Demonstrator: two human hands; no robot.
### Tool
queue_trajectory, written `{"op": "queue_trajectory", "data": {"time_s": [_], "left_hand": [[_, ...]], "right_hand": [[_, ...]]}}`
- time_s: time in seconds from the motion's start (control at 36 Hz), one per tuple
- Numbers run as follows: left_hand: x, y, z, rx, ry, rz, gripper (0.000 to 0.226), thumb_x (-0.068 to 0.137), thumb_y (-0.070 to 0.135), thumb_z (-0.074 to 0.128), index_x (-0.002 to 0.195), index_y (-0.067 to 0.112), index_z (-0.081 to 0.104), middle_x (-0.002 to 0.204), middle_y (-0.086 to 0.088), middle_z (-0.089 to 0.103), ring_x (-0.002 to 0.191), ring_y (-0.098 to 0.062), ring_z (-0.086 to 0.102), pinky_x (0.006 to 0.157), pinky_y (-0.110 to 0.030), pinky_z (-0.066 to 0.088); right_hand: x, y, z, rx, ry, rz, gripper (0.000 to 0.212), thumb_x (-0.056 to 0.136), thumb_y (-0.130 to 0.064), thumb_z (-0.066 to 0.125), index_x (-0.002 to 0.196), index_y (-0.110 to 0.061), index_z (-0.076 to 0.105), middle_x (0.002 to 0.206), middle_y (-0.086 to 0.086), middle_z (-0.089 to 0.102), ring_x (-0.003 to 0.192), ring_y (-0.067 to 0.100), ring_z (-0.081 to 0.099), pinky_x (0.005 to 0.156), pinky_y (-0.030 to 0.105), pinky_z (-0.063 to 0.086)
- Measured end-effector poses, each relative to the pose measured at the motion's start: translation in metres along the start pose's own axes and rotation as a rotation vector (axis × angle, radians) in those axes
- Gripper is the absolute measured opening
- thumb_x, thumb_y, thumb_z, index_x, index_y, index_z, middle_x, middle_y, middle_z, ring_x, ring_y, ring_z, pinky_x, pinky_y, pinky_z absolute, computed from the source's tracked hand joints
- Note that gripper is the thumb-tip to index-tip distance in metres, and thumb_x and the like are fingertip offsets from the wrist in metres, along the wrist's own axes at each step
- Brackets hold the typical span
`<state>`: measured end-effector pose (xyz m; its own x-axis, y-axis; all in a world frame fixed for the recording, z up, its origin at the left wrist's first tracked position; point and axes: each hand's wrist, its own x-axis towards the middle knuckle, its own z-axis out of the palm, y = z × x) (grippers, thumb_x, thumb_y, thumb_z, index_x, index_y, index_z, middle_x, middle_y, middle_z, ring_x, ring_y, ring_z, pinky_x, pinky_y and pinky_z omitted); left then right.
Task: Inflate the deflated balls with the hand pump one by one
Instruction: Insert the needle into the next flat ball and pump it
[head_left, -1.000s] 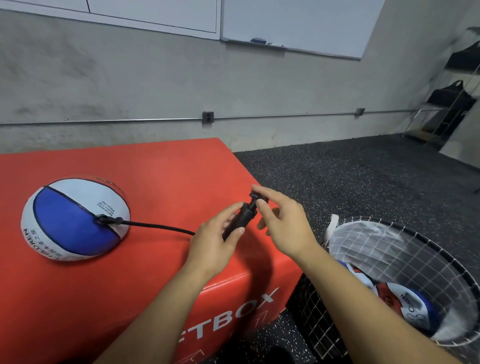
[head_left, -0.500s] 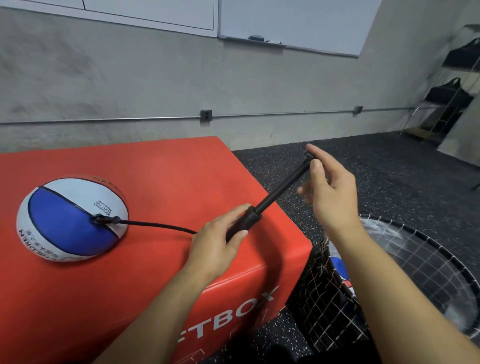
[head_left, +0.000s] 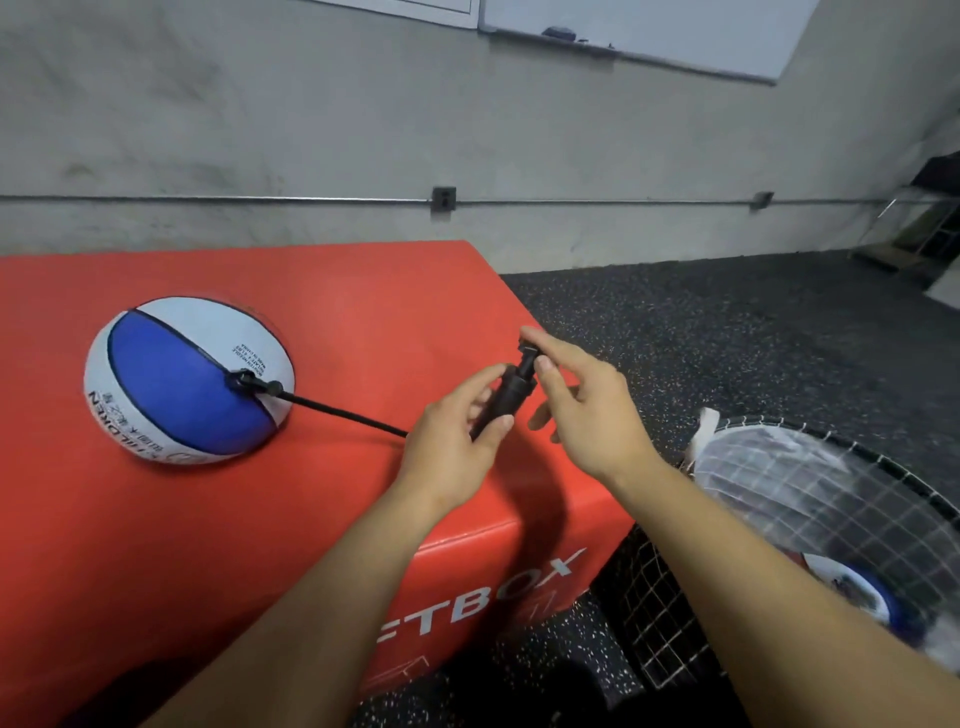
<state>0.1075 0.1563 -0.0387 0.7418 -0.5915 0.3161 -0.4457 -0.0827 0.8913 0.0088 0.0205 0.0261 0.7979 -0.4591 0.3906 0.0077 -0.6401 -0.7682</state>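
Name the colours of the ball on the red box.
Blue and white ball, head view.

ball (head_left: 189, 382) on box (head_left: 363, 312) left, pump (head_left: 506, 395) right of it, basket (head_left: 831, 519) beside box

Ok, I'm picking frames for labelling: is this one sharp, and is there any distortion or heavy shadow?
Head view: blue-and-white ball and black hand pump read fairly sharp; the wall pipe bows from wide-angle distortion; soft shadow under the left hand on the red padded box; no glare.

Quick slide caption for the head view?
Left hand grips pump, right hand pinches its handle; hose feeds ball on red box.
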Motion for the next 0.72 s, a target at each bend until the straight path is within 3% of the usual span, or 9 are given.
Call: {"op": "queue_trajectory", "data": {"time_s": [0.19, 0.33, 0.47, 0.58, 0.72], "left_hand": [[0.0, 0.004, 0.005, 0.078, -0.024, 0.019, 0.059, 0.086, 0.039, 0.066, 0.137, 0.063, 0.047, 0.121, 0.012, 0.074, 0.112, -0.004, 0.07, 0.101, -0.043, 0.057], [-0.002, 0.008, 0.008, 0.149, -0.078, 0.05, 0.061, 0.087, 0.039, 0.065, 0.137, 0.069, 0.048, 0.121, 0.019, 0.074, 0.117, 0.001, 0.067, 0.103, -0.043, 0.056], [-0.005, 0.014, 0.011, 0.245, -0.145, 0.074, 0.06, 0.087, 0.051, 0.058, 0.144, 0.066, 0.043, 0.13, 0.019, 0.071, 0.124, -0.008, 0.066, 0.102, -0.046, 0.056], [-0.007, 0.017, 0.011, 0.344, -0.135, 0.121, 0.062, 0.091, 0.044, 0.063, 0.145, 0.065, 0.04, 0.13, 0.021, 0.07, 0.12, -0.013, 0.068, 0.096, -0.044, 0.056], [-0.007, 0.012, 0.005, 0.266, -0.132, 0.096, 0.062, 0.088, 0.043, 0.064, 0.141, 0.066, 0.043, 0.124, 0.018, 0.071, 0.115, -0.009, 0.069, 0.096, -0.043, 0.057]], "right_hand": [[-0.004, 0.005, -0.009, 0.033, 0.032, 0.012, 0.036, 0.109, -0.016, 0.052, 0.142, -0.027, 0.064, 0.123, -0.014, 0.063, 0.061, 0.014, 0.072, 0.062, 0.015, 0.051], [0.0, 0.006, -0.034, 0.087, 0.142, 0.028, 0.034, 0.11, -0.015, 0.051, 0.139, -0.026, 0.064, 0.115, 0.001, 0.067, 0.059, 0.013, 0.067, 0.055, 0.027, 0.053], [0.002, 0.001, -0.073, 0.2, 0.335, 0.079, 0.032, 0.111, -0.014, 0.047, 0.129, -0.031, 0.066, 0.09, -0.016, 0.068, 0.056, 0.013, 0.062, 0.048, 0.031, 0.051], [-0.001, 0.004, -0.092, 0.227, 0.442, 0.084, 0.032, 0.111, -0.016, 0.048, 0.135, -0.028, 0.065, 0.098, -0.006, 0.064, 0.057, 0.013, 0.062, 0.049, 0.028, 0.05], [0.0, -0.007, -0.081, 0.187, 0.446, 0.052, 0.034, 0.113, -0.022, 0.045, 0.141, -0.028, 0.063, 0.107, -0.01, 0.068, 0.057, 0.015, 0.062, 0.05, 0.025, 0.049]]}}
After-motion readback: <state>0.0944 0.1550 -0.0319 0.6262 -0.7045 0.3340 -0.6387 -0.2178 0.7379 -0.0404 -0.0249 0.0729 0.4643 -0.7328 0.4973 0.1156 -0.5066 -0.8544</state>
